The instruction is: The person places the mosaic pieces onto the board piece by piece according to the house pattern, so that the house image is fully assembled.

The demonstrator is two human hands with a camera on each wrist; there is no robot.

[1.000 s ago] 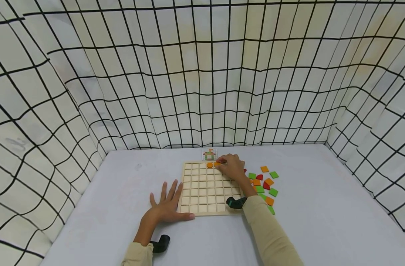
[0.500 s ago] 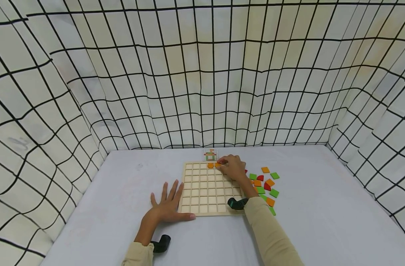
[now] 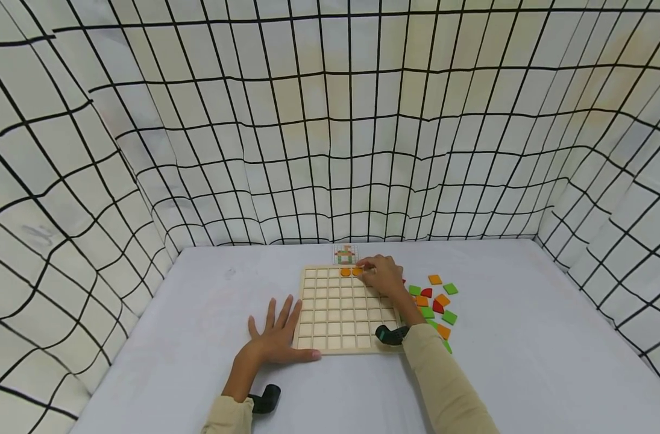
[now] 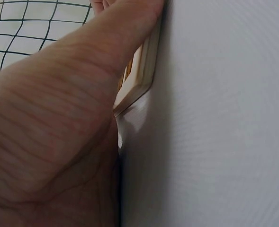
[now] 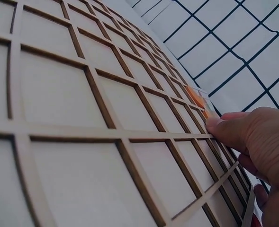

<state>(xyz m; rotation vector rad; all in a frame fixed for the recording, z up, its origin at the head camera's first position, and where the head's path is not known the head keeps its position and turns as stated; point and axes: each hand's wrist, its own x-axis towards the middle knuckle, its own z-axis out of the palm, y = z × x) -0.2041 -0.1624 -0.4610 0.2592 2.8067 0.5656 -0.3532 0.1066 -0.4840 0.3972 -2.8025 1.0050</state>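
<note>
A pale wooden grid board lies on the white table. In its back row sits a rounded orange tile, and a second orange tile lies in the cell to its right. My right hand reaches over the back right of the board. Its thumb and forefinger pinch the second tile at its right side; the right wrist view shows the thumb tip against it. My left hand lies with fingers spread at the board's front left corner, its thumb along the front edge.
Loose green, orange and red tiles lie scattered right of the board, partly behind my right forearm. A small pattern card with a coloured figure lies behind the board. White walls with black grid lines rise around the table.
The view has shifted slightly. My right fingertips have drawn back a little from the second orange tile, more of which now shows in its cell. My left hand stays still.
</note>
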